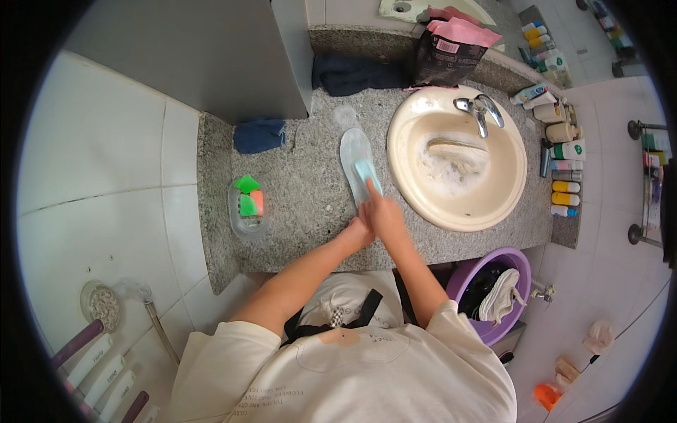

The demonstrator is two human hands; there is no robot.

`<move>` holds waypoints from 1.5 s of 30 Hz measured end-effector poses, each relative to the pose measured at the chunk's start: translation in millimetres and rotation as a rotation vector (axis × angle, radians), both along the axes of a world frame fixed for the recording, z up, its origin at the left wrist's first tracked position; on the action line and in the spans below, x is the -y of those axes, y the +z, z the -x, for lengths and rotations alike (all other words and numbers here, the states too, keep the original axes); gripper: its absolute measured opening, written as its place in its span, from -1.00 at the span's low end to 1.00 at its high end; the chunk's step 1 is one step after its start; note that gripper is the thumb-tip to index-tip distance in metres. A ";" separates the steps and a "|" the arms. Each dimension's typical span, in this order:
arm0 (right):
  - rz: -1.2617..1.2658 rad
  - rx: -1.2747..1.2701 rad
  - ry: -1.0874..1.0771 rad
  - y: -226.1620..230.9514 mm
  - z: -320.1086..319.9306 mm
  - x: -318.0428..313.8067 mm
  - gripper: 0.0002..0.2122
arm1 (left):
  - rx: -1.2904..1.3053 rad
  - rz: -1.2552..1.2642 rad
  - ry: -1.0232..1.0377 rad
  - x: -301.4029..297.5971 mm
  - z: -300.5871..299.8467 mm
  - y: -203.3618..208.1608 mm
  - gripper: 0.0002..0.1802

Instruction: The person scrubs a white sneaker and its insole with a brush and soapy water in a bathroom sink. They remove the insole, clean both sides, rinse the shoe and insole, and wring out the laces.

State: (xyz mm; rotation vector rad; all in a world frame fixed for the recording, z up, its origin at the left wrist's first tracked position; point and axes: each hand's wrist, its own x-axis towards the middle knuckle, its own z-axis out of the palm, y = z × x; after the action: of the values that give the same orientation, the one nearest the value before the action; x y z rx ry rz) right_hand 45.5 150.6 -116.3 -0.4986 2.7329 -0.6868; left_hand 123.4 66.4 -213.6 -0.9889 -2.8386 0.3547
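A pale grey, wet-looking shoe insole (355, 149) lies on the speckled granite counter (303, 204), its toe end pointing away from me. My right hand (385, 213) grips a light turquoise, rounded block (364, 170), perhaps a brush or soap bar, and presses it on the insole's middle. Close beside it, my left hand (362, 230) is closed around the near end of the insole; its fingers are partly hidden by the right hand. To the right, a shoe (457, 149) lies in white foam inside the cream sink (399, 134).
A clear tray (248, 224) with green and orange sponges sits left. Dark cloths (259, 136) and a black-and-pink bag (449, 56) lie behind. The faucet (481, 113) overhangs the sink; bottles (564, 134) line the right edge. A purple bucket (460, 285) stands below, right.
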 end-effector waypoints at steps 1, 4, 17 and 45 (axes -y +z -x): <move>-0.045 0.067 0.000 9.7 -18.2 -9.5 -0.49 | -0.019 -0.043 0.028 -2.1 -1.9 0.8 -0.50; -0.064 0.102 0.017 19.3 -11.6 -2.0 -0.54 | -0.043 -0.072 -0.003 -3.1 -0.6 -7.4 -0.52; 0.044 -0.036 0.034 10.2 -40.0 -56.6 -0.44 | -0.104 0.092 -0.037 9.2 1.5 22.5 -0.54; 0.150 0.046 -0.100 4.3 -31.7 -15.9 -0.48 | 0.098 -0.031 -0.086 -8.5 -3.2 -16.6 -0.53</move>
State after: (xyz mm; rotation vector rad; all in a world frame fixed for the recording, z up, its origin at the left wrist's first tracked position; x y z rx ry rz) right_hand 77.2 166.5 -112.0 -0.3746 2.6908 -0.9221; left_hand 126.6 74.9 -230.3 -1.1488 -2.8662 0.2591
